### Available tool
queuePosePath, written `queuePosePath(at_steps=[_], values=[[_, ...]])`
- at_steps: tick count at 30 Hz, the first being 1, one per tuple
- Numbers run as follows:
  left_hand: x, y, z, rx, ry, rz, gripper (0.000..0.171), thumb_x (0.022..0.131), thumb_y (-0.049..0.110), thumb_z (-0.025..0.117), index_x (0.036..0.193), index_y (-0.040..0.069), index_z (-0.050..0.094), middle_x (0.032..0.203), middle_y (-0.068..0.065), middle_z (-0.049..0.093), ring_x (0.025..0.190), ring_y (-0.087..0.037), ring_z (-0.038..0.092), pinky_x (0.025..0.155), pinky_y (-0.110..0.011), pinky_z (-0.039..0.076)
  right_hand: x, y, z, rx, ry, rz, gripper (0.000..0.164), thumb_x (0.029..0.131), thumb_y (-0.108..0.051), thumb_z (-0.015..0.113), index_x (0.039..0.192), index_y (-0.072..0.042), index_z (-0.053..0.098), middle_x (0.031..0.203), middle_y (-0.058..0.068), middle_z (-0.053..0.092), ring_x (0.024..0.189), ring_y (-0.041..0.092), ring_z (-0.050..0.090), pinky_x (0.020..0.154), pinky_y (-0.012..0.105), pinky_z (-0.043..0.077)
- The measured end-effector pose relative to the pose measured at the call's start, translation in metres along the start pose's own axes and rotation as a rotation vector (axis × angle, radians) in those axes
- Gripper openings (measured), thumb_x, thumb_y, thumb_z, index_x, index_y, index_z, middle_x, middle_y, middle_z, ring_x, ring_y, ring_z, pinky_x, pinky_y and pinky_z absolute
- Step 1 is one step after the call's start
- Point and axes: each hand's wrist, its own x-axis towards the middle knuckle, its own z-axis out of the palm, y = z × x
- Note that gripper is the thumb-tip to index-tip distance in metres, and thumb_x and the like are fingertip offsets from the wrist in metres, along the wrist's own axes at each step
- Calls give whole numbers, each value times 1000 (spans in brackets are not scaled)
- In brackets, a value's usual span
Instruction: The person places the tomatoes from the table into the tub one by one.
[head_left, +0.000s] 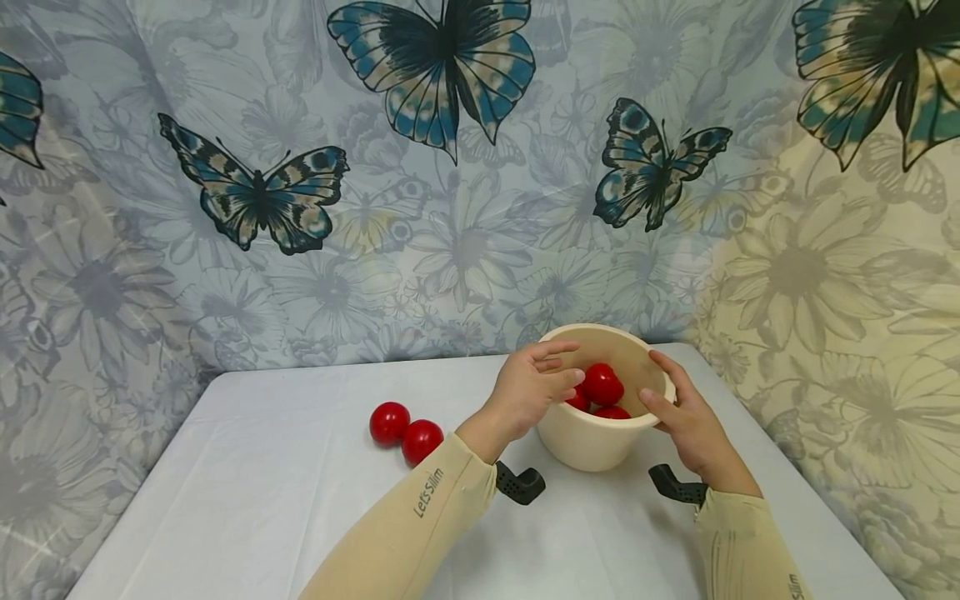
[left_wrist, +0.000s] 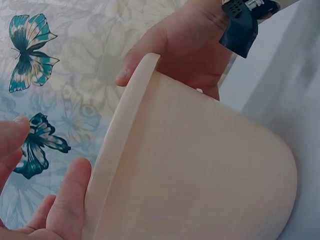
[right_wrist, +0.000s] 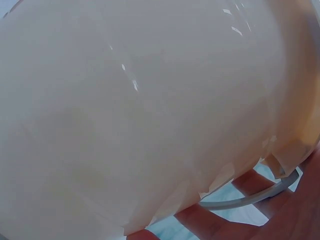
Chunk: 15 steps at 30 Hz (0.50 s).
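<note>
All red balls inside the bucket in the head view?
No, two red balls lie on the white table, outside the bucket.

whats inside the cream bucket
At least three red balls show inside the cream bucket. The bottom, and anything lower down, is hidden by the balls and the bucket's near side; the left hand covers part of the opening.
</note>
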Motion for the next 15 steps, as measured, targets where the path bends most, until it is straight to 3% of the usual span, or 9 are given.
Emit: queuePosePath(at_steps=[7, 15], values=[[-2, 1, -3, -38, -19, 3, 42, 86, -2, 75, 126, 11, 69, 124, -11, 58, 106, -22, 63, 78, -38, 60, 0, 2, 0, -16, 1, 6, 67, 105, -19, 51, 161, -16, 13, 159, 22, 11, 133, 46, 32, 87, 23, 51], [-13, 1, -17, -92, -14, 19, 43, 88, 0, 74, 129, 10, 67, 128, -12, 56, 117, -28, 57, 80, -41, 59, 1, 3, 0, -17, 0, 6, 67, 105, -19, 51, 160, -16, 14, 159, 22, 11, 133, 48, 32, 86, 22, 51]])
